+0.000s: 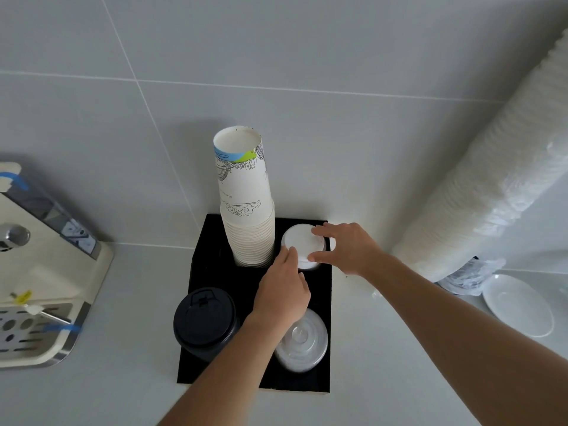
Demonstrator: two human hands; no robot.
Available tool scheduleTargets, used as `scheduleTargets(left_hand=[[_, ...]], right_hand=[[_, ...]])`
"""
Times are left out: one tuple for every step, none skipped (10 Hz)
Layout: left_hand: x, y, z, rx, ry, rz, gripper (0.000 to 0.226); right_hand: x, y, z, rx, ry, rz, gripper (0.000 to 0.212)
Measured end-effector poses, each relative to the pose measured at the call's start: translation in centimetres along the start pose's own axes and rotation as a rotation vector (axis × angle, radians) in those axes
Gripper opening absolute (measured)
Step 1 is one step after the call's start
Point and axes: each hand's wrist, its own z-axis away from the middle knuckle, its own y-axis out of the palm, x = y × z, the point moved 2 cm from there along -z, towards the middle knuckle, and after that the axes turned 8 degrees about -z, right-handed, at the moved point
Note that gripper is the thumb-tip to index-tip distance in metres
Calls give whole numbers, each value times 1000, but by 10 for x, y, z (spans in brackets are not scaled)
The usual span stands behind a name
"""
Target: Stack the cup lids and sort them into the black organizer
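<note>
A black organizer (pixel 212 265) with round wells stands on the white counter against the wall. Its back right well holds a stack of white lids (pixel 299 241). My left hand (pixel 284 290) touches that stack's near left edge, and my right hand (pixel 344 249) grips its right side with thumb and fingers. A stack of black lids (pixel 204 321) fills the front left well. Clear lids (pixel 302 341) fill the front right well, partly hidden by my left wrist. A tall stack of printed paper cups (pixel 246 198) rises from the back left well.
A cream drinks machine (pixel 46 272) with a metal drip tray stands at the left. A long sleeve of white lids in plastic wrap (pixel 491 167) leans against the wall at the right. A white saucer (pixel 519 305) lies at its foot.
</note>
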Motion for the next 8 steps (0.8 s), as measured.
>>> scheduleTargets(left_hand=[[1, 0, -3, -6, 11, 9, 54], [3, 2, -6, -23, 15, 49, 48], [3, -1, -2, -22, -11, 161, 48], [5, -3, -1, -35, -117, 350, 24], [4, -9, 1, -13, -176, 435, 30], [7, -17, 3, -32, -210, 468, 37], [6, -35, 19, -37, -186, 605, 14], [15, -50, 34, -46, -230, 838, 14]], right_hand=[[-1, 1, 0, -4, -13, -7, 67], [0, 3, 3, -1, -25, -7, 66], [3, 4, 7, 9, -18, -3, 65], [6, 6, 10, 27, -9, 13, 65], [14, 5, 19, 47, 23, 18, 65], [21, 0, 31, 9, 38, -47, 62], [23, -5, 42, -59, 50, -111, 50], [27, -10, 58, -121, 63, -310, 9]])
